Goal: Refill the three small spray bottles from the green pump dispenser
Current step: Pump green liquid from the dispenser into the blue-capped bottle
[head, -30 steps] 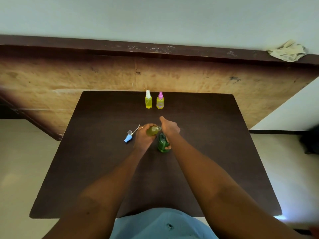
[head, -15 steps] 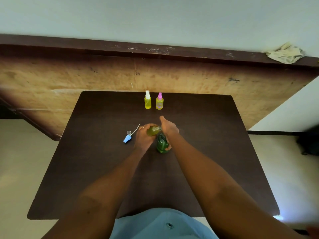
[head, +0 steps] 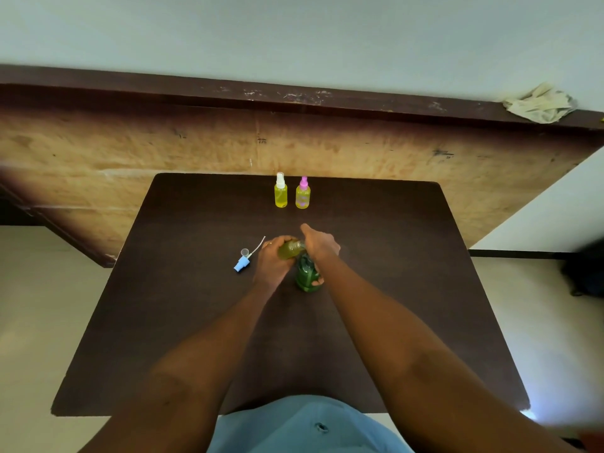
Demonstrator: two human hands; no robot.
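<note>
On the dark table (head: 376, 289) the green pump dispenser (head: 306, 276) stands upright at the middle. My right hand (head: 318, 248) covers its pump head from above. My left hand (head: 273, 261) grips an uncapped small bottle of yellow liquid (head: 289, 250), tilted with its neck against the pump spout. That bottle's blue spray cap with its white tube (head: 243, 261) lies on the table to the left, beside a small clear cap (head: 244, 252). Two capped yellow spray bottles stand at the far edge: one white-topped (head: 280, 191), one pink-topped (head: 303, 193).
A worn wooden panel (head: 196, 152) with a dark ledge runs behind the table. A crumpled cloth (head: 539, 104) lies on the ledge at the far right. A dark object (head: 585, 273) sits on the floor at the right edge.
Both hands, the held bottle and the dispenser stay in the same place; only the camera view shifts slightly.
</note>
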